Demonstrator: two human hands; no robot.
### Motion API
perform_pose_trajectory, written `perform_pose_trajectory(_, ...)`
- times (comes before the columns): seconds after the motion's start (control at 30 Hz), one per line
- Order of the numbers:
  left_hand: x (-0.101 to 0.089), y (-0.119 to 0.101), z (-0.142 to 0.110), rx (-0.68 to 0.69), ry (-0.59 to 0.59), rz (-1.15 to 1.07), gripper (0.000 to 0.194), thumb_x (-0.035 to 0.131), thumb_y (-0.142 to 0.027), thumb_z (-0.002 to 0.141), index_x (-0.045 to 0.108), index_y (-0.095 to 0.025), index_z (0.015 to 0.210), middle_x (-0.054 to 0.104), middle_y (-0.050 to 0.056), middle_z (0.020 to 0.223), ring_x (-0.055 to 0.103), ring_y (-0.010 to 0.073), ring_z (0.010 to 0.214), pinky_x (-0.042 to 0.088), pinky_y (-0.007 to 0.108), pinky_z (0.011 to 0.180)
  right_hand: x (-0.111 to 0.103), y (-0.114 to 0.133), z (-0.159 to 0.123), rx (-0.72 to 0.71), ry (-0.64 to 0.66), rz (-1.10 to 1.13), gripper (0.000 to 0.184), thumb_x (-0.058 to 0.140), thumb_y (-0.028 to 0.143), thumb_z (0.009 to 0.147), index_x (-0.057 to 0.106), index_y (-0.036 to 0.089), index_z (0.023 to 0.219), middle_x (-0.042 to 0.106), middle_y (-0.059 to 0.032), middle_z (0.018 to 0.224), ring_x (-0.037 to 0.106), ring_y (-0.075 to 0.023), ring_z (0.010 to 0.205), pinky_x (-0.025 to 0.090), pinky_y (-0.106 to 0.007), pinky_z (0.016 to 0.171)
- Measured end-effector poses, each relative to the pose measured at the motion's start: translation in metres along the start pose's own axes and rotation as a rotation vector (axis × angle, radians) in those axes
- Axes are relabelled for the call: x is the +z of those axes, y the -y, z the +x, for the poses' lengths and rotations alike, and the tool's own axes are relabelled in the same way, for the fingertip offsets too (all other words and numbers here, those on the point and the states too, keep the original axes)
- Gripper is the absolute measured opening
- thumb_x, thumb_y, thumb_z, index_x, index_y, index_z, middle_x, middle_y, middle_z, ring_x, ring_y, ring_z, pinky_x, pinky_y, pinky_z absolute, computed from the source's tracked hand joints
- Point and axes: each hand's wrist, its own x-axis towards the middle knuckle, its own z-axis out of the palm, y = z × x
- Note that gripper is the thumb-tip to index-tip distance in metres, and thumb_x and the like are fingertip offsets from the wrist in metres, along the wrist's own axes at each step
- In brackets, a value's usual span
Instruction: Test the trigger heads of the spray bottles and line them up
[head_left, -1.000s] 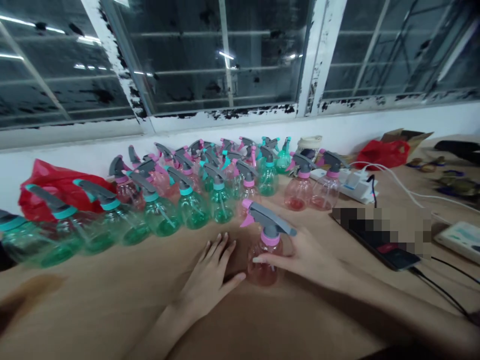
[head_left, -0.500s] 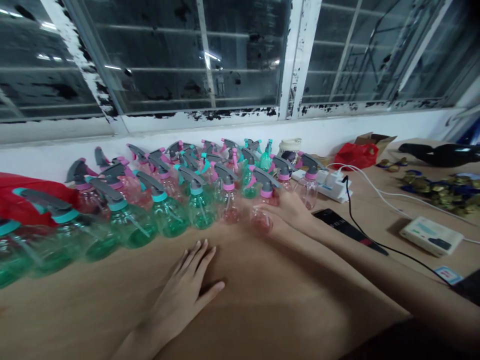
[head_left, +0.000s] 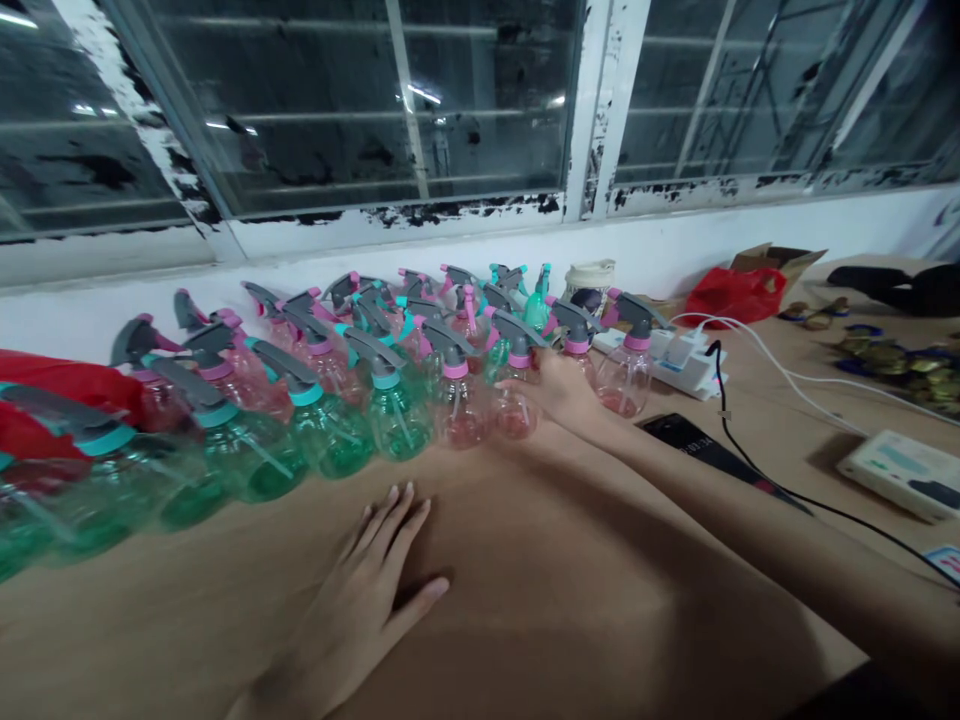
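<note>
My right hand [head_left: 566,388] is wrapped round the side of a pink spray bottle [head_left: 516,412] with a grey and pink trigger head. The bottle stands upright at the front of the group, beside another pink spray bottle [head_left: 460,415]. My left hand [head_left: 367,580] lies flat on the table with its fingers stretched out, holding nothing. Just beyond its fingertips stands a green spray bottle [head_left: 401,420] with a turquoise collar. More pink and green bottles crowd in rows behind, partly hiding one another. A pink bottle [head_left: 624,380] stands to the right of my right hand.
A red bag [head_left: 67,390] lies at the left. On the right are a white power strip [head_left: 686,365] with cables, a dark phone [head_left: 705,450], a white box-shaped device [head_left: 904,470], a red plastic bag [head_left: 735,292] and brass-coloured parts [head_left: 900,365]. A window wall [head_left: 480,235] bounds the back.
The pink bottle in my right hand has shifted slightly back and left, closer in line with its neighbour. My left hand stays in place. The view has turned a little.
</note>
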Motion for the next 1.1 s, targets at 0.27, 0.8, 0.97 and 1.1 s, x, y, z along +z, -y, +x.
perform_pose_trajectory(0.27,0.001,0.001,0.000,0.008,-0.018,-0.013,0.072,0.050,-0.056,0.087,0.023,-0.025,0.146,0.032,0.010,0.150,0.035,0.0294,0.134,0.032,0.048,0.107,0.006,0.005,0.004,0.048,-0.025,0.033,0.046,0.062,0.046,0.079,0.055,0.010,0.106,0.070,-0.0187,0.090,0.067,-0.0331,0.084,0.047,-0.037,0.065)
perform_pose_trajectory(0.8,0.004,0.002,0.002,0.015,-0.078,0.025,0.072,0.050,-0.058,0.086,0.024,-0.024,0.145,0.036,0.011,0.148,0.040,0.0306,0.130,0.033,0.050,0.105,-0.057,-0.050,-0.040,0.106,-0.044,0.109,0.025,0.055,0.033,0.084,0.068,0.015,0.097,0.074,-0.0107,0.088,0.070,-0.0246,0.078,0.052,-0.034,0.067)
perform_pose_trajectory(0.97,0.007,0.004,0.002,0.007,-0.129,0.023,0.074,0.047,-0.058,0.087,0.019,-0.026,0.147,0.041,0.009,0.145,0.045,0.0311,0.127,0.034,0.048,0.103,-0.055,-0.055,-0.027,0.189,-0.038,-0.045,0.045,0.057,0.041,0.082,0.059,0.013,0.117,0.070,-0.0168,0.104,0.067,-0.0329,0.091,0.050,-0.040,0.074)
perform_pose_trajectory(1.1,0.004,0.004,0.005,0.005,-0.157,0.016,0.074,0.045,-0.057,0.087,0.016,-0.027,0.148,0.044,0.008,0.143,0.048,0.0306,0.124,0.035,0.045,0.103,-0.041,-0.048,-0.014,0.233,0.009,-0.141,0.062,0.053,0.052,0.082,0.048,0.011,0.127,0.070,-0.0196,0.101,0.066,-0.0372,0.094,0.048,-0.044,0.074)
